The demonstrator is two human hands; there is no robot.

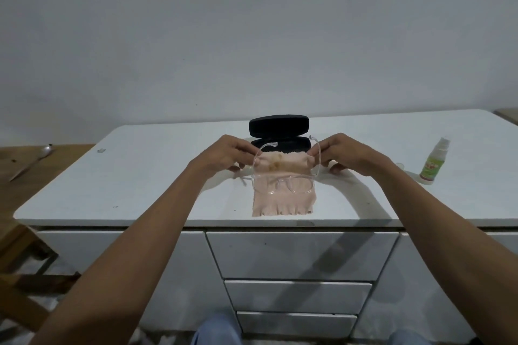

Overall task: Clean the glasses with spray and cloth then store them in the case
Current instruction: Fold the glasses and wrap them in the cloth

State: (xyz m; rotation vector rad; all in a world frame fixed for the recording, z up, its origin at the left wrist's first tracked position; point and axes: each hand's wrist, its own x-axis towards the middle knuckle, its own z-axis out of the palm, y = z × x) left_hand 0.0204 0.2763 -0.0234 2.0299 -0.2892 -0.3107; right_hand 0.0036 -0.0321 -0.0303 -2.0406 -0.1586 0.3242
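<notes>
Clear-framed glasses [283,183] hang in front of a pink cloth [283,202] over the white desk top. My left hand [227,155] pinches the left temple arm together with the cloth's upper left corner. My right hand [343,154] pinches the right temple arm and the cloth's upper right corner. The cloth has brownish stains near its top and its fringed lower edge rests on the desk. Just behind my hands a black glasses case [279,127] stands open, its lid upright. A small spray bottle [434,162] with a green label stands on the desk to the right.
The white desk [140,176] has drawers [302,255] below its front edge. A small clear cap [400,166] lies left of the bottle. At the far left, a wooden table [33,173] holds a metal spoon [30,164]. A plain wall rises behind.
</notes>
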